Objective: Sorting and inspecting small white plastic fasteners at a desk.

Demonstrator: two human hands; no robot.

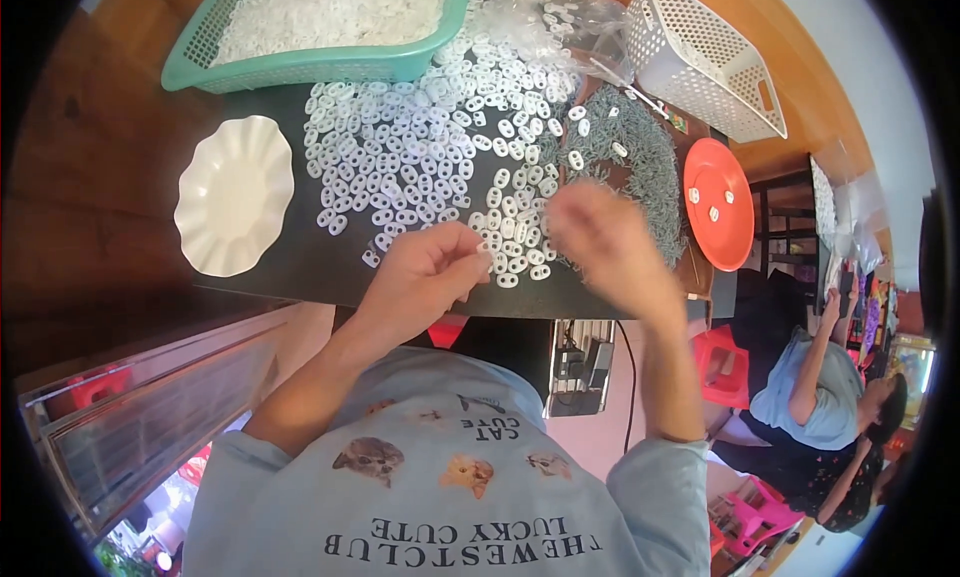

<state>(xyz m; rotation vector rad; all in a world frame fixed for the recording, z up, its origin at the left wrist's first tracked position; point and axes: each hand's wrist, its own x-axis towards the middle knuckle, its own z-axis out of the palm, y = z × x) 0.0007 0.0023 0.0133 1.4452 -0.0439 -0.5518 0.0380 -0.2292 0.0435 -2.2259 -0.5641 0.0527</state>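
Note:
At the table's near edge my left hand (425, 272) is closed, thumb and fingertips pinching a small white oval plastic piece with two holes (486, 248). My right hand (597, 222) hovers over the near side of a heap of thin grey metal pieces, perhaps screws or nails (640, 167). Motion smears its fingers, so what they hold, if anything, does not show. Between the hands lies a small group of white two-holed pieces (513, 227). A much larger spread of loose white two-holed pieces (390, 152) covers the table beyond my left hand.
A green basket (300, 75) full of white pieces stands far left, above a scalloped cream dish (235, 197). Far right are a clear plastic bag (570, 27) and a white perforated basket (700, 62). A red plate (720, 232) holds several white pieces. Other people (815, 397) sit at right.

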